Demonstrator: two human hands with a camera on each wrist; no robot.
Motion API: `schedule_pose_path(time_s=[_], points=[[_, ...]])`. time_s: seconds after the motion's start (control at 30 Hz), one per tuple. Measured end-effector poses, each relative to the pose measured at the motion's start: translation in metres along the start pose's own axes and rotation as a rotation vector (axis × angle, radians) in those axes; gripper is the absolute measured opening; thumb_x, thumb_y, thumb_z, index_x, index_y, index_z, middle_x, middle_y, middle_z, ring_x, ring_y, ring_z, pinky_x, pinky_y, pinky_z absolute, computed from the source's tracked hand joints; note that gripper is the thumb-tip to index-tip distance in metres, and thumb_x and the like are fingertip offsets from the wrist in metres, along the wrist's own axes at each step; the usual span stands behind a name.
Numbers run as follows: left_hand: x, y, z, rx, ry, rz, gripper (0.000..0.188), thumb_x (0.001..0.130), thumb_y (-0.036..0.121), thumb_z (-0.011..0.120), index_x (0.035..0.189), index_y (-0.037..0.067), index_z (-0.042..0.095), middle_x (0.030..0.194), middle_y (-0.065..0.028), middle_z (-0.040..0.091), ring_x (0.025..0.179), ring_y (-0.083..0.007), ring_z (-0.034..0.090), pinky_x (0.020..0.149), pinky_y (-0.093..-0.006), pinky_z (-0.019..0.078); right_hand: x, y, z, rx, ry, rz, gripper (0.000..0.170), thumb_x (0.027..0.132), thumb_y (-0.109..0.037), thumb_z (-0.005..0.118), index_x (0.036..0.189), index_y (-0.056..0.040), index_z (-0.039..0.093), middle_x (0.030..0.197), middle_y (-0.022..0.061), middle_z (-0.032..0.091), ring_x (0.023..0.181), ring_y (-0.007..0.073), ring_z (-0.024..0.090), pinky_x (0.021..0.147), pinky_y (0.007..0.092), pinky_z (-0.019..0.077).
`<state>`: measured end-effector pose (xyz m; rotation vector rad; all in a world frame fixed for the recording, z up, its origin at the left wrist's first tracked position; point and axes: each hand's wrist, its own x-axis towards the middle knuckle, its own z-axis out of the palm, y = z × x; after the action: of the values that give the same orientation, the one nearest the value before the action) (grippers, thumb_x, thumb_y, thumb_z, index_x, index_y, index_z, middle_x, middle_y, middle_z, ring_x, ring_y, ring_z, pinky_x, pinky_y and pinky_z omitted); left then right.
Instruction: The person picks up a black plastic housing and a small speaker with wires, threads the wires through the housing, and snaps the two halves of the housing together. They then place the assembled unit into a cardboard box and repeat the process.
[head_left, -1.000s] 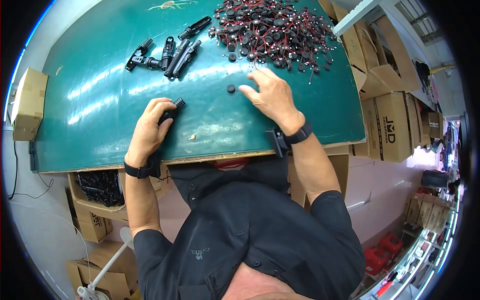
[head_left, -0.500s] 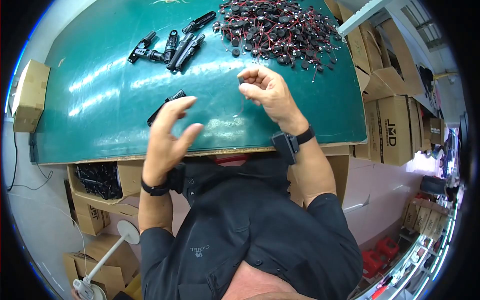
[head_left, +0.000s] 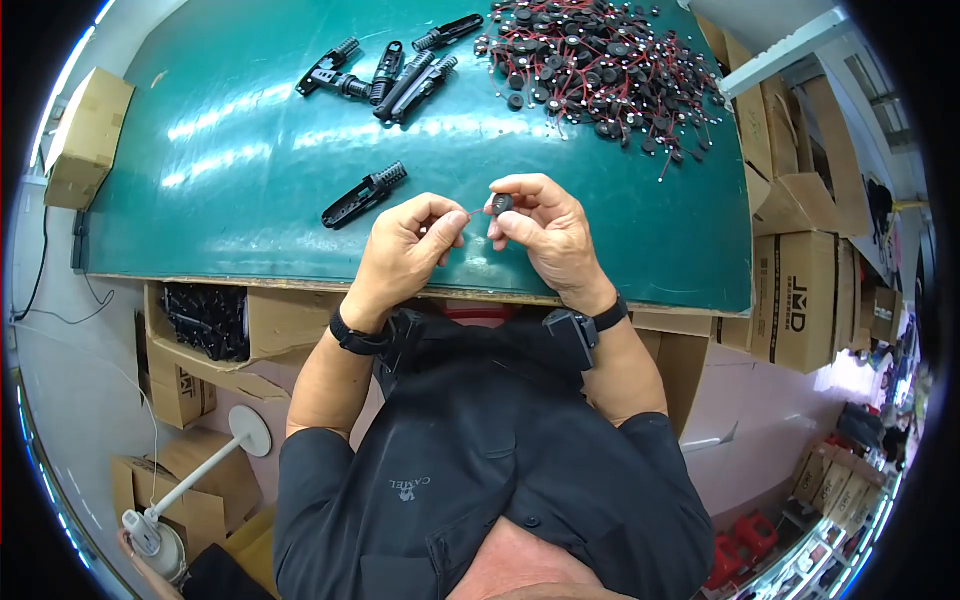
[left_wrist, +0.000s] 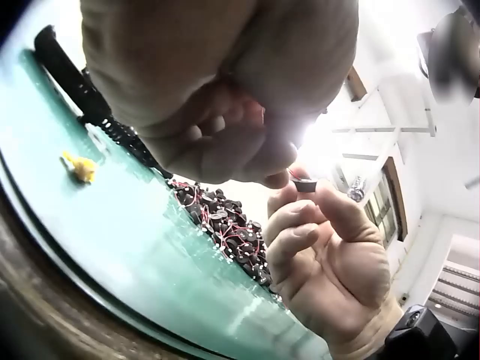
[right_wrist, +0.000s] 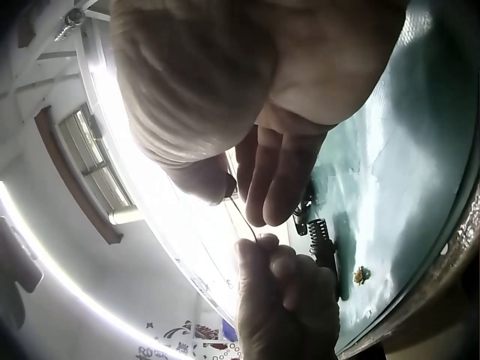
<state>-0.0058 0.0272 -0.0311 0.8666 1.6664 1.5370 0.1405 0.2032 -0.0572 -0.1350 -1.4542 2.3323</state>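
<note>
Swung in from beside a black spring-ended holder [head_left: 376,188] half a second earlier, a worker's left grip [head_left: 408,245] now meets the right grip [head_left: 555,240] on the near side of the wired heap [head_left: 610,75]. Right thumb and fingers pinch a small black disc [head_left: 503,204]; left fingertips pinch its thin red lead [head_left: 478,212], which spans the gap between them. Straightening or readying that lead appears to be the step in hand. What follows seems to call for light pinches, lest the wire pull loose, before turning to the holder, untouched to the left of the heap and closer to the worker. Squat and round, the disc looks like hard plastic; the holder is long and dark, tipped with a coil spring. Similar pieces [head_left: 404,86] lie left of the heap on the glossy green surface [head_left: 240,200].
</note>
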Motion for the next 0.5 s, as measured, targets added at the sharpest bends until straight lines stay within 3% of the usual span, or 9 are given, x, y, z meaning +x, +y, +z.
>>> schedule_pose_path(time_s=[0.3, 0.43, 0.5], points=[[-0.006, -0.004, -0.007, -0.176, 0.034, -0.053, 0.017, 0.111, 0.015, 0.068, 0.106, 0.000, 0.074, 0.085, -0.0031, 0.072, 0.065, -0.0053, 0.058, 0.058, -0.0214, 0.0449, -0.008, 0.003, -0.002, 0.075, 0.074, 0.014, 0.030, 0.102, 0.003, 0.067, 0.132, 0.0002, 0.066, 0.121, 0.0148, 0.072, 0.099, 0.0204, 0.076, 0.086, 0.0331, 0.0644], [-0.003, -0.015, -0.004, -0.345, 0.227, 0.009, 0.016, 0.110, 0.013, 0.068, 0.116, 0.000, 0.075, 0.091, -0.0078, 0.075, 0.067, -0.0085, 0.059, 0.062, -0.0233, 0.0473, -0.010, 0.006, 0.005, 0.116, 0.078, 0.066, 0.029, 0.101, 0.004, 0.069, 0.130, 0.0003, 0.067, 0.121, 0.0137, 0.072, 0.098, 0.0196, 0.076, 0.085, 0.0324, 0.0648], [-0.005, -0.023, -0.010, -0.519, 0.185, 0.027, 0.019, 0.111, 0.014, 0.068, 0.123, 0.000, 0.074, 0.098, -0.0089, 0.075, 0.074, -0.0098, 0.060, 0.067, -0.0248, 0.0491, -0.011, 0.007, 0.008, 0.156, 0.070, 0.094, 0.030, 0.100, 0.004, 0.070, 0.129, 0.0001, 0.067, 0.118, 0.0125, 0.072, 0.098, 0.0192, 0.076, 0.084, 0.0319, 0.0649]])
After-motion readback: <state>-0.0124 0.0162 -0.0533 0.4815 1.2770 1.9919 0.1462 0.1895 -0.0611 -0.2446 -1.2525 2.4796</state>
